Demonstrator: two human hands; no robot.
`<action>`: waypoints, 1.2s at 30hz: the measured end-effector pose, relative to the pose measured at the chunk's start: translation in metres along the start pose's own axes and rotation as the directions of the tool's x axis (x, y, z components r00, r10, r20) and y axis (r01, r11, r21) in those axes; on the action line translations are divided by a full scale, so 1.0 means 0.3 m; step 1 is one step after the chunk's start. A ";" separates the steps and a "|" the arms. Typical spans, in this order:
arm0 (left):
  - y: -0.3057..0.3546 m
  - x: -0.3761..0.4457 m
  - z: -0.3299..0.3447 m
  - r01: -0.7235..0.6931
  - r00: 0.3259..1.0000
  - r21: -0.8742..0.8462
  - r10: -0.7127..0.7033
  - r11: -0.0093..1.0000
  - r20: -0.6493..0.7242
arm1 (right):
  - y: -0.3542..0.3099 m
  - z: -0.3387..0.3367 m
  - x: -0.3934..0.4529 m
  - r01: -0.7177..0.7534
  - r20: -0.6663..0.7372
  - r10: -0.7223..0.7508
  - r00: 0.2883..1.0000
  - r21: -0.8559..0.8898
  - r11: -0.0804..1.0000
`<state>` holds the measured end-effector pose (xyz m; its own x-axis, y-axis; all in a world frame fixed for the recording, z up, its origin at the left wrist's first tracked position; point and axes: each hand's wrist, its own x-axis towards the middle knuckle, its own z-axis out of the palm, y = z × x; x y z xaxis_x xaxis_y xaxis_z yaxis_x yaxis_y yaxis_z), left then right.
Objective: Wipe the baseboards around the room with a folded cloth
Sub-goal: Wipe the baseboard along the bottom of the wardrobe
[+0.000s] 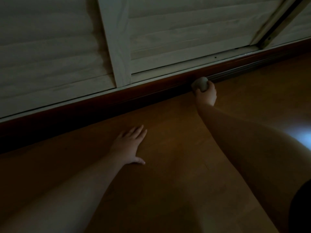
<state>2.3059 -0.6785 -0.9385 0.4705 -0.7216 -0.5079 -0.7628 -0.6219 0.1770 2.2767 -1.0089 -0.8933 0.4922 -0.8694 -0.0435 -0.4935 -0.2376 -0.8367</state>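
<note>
A dark reddish-brown baseboard [117, 100] runs diagonally across the dim view, from lower left up to the right. My right hand [206, 95] reaches far forward and grips a small pale folded cloth [200, 83], which is pressed against the baseboard's face. My left hand [130, 145] lies flat on the wooden floor [168, 157], fingers straight and spread, a short way in front of the baseboard and to the left of the cloth.
Above the baseboard stand white louvred sliding doors [185, 27] with a vertical frame [116, 41] and a metal track [272, 26] at the upper right. A pale light patch [303, 137] shows on the floor at the right edge.
</note>
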 end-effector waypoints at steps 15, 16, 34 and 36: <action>-0.011 0.055 0.009 -0.023 1.000 0.023 0.023 0.999 0.011 | -0.020 0.090 -0.023 0.084 0.011 -0.083 0.996 -0.101 0.991; -0.010 0.056 0.011 -0.025 1.000 0.022 0.025 0.999 0.005 | -0.021 0.116 -0.069 0.099 0.032 -0.097 0.995 -0.087 0.991; 0.010 0.047 -0.014 -0.012 1.000 0.021 0.012 1.000 0.021 | -0.007 0.077 -0.146 0.147 0.074 -0.143 0.987 -0.059 0.987; 0.007 0.047 -0.014 -0.016 1.000 0.015 0.016 1.000 0.021 | 0.044 0.029 -0.058 0.012 -0.008 -0.012 1.000 -0.050 0.999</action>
<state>2.3128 -0.6912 -0.9419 0.4489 -0.7248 -0.5227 -0.7768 -0.6056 0.1727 2.2678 -0.9931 -0.9083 0.4922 -0.8700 -0.0289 -0.5232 -0.2692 -0.8086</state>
